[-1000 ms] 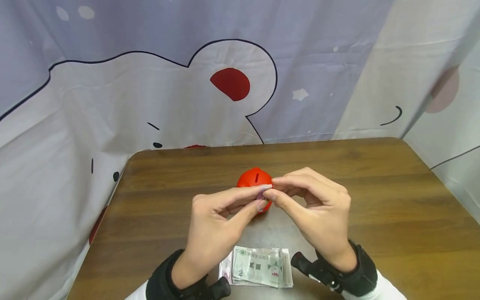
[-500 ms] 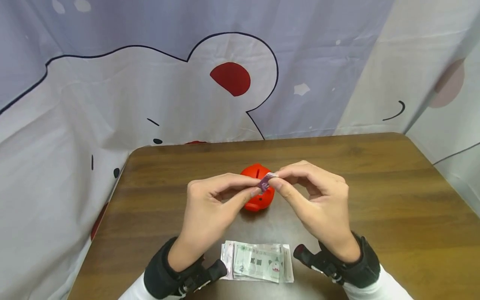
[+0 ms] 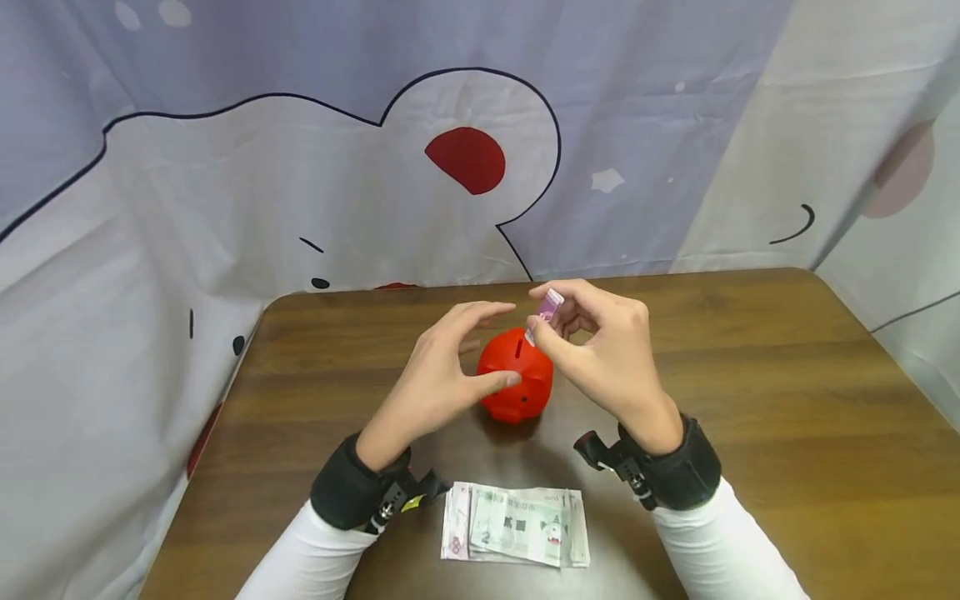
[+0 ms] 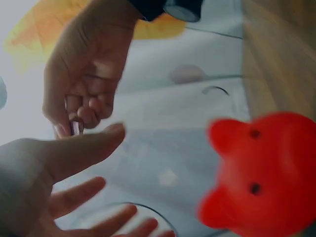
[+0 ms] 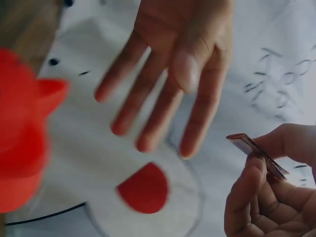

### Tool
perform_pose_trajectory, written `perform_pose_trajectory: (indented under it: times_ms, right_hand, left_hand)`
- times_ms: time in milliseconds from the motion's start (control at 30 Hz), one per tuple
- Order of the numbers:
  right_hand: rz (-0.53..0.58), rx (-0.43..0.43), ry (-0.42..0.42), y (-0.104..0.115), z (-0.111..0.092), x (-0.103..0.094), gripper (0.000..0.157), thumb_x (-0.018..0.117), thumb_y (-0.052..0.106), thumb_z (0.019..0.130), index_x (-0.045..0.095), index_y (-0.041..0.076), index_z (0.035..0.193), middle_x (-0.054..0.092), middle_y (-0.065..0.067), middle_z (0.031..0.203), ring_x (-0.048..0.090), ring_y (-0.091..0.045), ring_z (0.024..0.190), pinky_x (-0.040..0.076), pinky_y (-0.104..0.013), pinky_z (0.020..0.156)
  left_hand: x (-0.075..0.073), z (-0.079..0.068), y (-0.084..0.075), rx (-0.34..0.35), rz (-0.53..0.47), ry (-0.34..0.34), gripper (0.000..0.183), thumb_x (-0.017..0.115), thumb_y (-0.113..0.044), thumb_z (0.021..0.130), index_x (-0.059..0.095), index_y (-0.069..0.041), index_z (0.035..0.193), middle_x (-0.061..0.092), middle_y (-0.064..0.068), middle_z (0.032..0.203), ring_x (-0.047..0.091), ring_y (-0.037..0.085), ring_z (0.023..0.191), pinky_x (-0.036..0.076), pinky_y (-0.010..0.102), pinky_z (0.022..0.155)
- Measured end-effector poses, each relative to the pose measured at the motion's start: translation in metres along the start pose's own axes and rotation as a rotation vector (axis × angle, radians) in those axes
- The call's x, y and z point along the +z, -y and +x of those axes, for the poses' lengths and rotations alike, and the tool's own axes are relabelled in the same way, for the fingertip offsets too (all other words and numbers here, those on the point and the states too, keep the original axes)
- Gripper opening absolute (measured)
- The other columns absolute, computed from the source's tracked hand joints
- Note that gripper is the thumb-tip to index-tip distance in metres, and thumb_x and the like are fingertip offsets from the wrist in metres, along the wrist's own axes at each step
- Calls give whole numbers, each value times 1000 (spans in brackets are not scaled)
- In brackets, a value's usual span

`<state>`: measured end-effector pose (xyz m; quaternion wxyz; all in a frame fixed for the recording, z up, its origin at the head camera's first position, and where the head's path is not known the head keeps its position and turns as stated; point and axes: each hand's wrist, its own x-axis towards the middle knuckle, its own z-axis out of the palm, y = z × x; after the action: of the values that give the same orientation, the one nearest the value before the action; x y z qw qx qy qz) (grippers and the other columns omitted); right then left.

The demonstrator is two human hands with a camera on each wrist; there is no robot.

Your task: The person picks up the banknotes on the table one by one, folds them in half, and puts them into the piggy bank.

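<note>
Between thumb and fingers my right hand (image 3: 603, 346) pinches a small folded purple banknote (image 3: 550, 306), tilted above the piggy bank. The right wrist view shows the folded banknote (image 5: 259, 154) edge-on in the fingertips. Red and round, the piggy bank (image 3: 517, 392) stands on the table with a dark slot in its top. My left hand (image 3: 446, 367) hovers at the bank's left side, thumb and fingers spread apart and holding nothing. In the left wrist view the piggy bank (image 4: 276, 173) shows its ears and two dark spots.
A pile of flat banknotes (image 3: 517, 525), a green one on top, lies at the near side of the wooden table (image 3: 337, 375). Behind the table hangs a printed curtain (image 3: 225, 192). Dark straps with small cameras circle both wrists.
My left hand has let go of the folded banknote and spread its fingers. My right hand has lifted the note up and away, uncovering more of the piggy bank.
</note>
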<state>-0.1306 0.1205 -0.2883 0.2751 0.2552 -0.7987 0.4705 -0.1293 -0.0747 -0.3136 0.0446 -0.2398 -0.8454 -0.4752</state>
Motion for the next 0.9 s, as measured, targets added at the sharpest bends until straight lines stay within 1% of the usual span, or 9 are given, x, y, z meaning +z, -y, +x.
perform_pose_trajectory:
  times_ms: [100,200,300,433,567,667,767,833,900]
  right_hand:
    - [-82,53,37,-17,0,10,8,69,0,76,69,4,83,67,-5,60,58,-7,52,51,-15,49]
    - [-132,133,108,-35,-3,21,6,64,2,77,66,7,80,67,-4,58,60,-10,51,50,-16,49]
    - [-173,203,183,-51,-6,32,5,62,5,79,65,8,82,68,-4,60,62,-12,53,52,-19,51]
    - [-231,243,246,-64,-10,42,6,64,6,79,65,7,85,69,-6,64,63,-15,56,53,-23,52]
    - [-300,219,277,-66,-12,47,5,66,6,79,65,6,83,68,-6,63,63,-17,58,51,-24,52]
    - [-330,212,319,-65,-12,47,6,69,9,81,66,6,84,68,-6,64,62,-18,58,50,-24,53]
    - [-308,237,386,-62,-10,43,12,74,14,83,69,5,90,69,-6,67,63,-17,60,50,-23,53]
    - [-261,272,424,-59,-9,39,17,75,16,83,70,5,95,72,-7,71,65,-17,62,53,-23,54]
    - [-222,290,432,-56,-7,35,20,75,18,84,71,4,99,74,-7,74,67,-17,63,55,-24,55]
  left_hand:
    - [9,6,20,-77,125,94,75,87,-21,73,52,-21,139,50,4,141,51,23,126,51,46,101]
    - [21,9,37,-128,166,169,81,87,-25,73,48,-19,143,44,6,147,46,26,130,51,48,100]
    - [31,10,47,-161,159,209,83,87,-25,73,46,-14,144,43,9,147,49,29,127,55,46,96]
    - [38,9,48,-190,162,208,81,87,-26,73,48,-11,143,48,10,140,53,30,120,56,45,92]
    - [39,9,46,-196,188,181,80,89,-30,71,52,-13,140,51,9,133,54,27,116,56,43,91]
    - [40,8,45,-198,202,174,81,89,-32,70,52,-12,139,51,9,133,53,27,117,56,43,91]
    - [40,8,46,-205,204,177,82,89,-32,70,51,-13,141,51,10,135,52,29,119,55,45,93]
    - [40,8,47,-213,202,180,83,89,-31,70,50,-14,141,50,9,135,52,30,121,55,46,94]
    - [40,7,47,-221,198,181,82,89,-31,70,50,-16,141,50,9,135,52,30,121,55,46,93]
